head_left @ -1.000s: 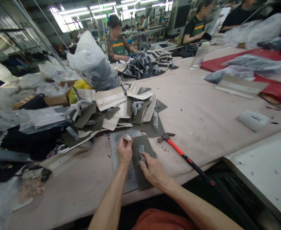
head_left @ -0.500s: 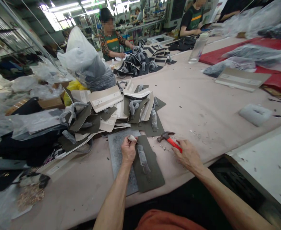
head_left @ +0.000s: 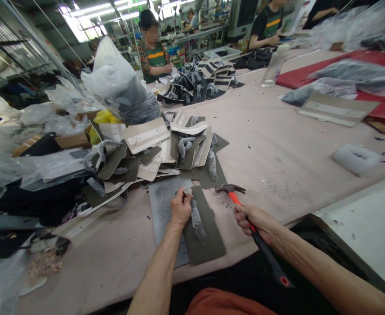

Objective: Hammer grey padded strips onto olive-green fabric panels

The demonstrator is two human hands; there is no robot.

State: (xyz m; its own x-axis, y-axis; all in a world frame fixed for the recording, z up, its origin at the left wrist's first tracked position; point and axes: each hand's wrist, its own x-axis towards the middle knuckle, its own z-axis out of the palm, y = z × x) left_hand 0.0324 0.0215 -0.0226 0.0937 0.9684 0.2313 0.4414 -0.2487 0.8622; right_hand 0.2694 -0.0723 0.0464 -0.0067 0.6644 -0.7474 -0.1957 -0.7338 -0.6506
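Observation:
My left hand [head_left: 180, 210] is closed round a small metal punch [head_left: 187, 191], held upright on the top edge of a dark olive card piece [head_left: 204, 232] with a grey wrapped strap on it. That piece lies partly on a grey scuffed pad [head_left: 161, 205] near the table's front edge. My right hand [head_left: 255, 221] grips the red and black handle of a claw hammer [head_left: 233, 195], lifted a little off the table, its head to the right of the punch.
A heap of beige and olive card pieces [head_left: 159, 148] lies behind the pad. Plastic bags [head_left: 120, 87] and dark cloth crowd the left. A water bottle [head_left: 273, 65], red sheet [head_left: 369, 65] and white foam block [head_left: 356, 158] sit right. Other people work at the far end.
My right hand left the olive piece, reached right to the hammer, closed on its handle and lifted it. My left hand stayed on the punch.

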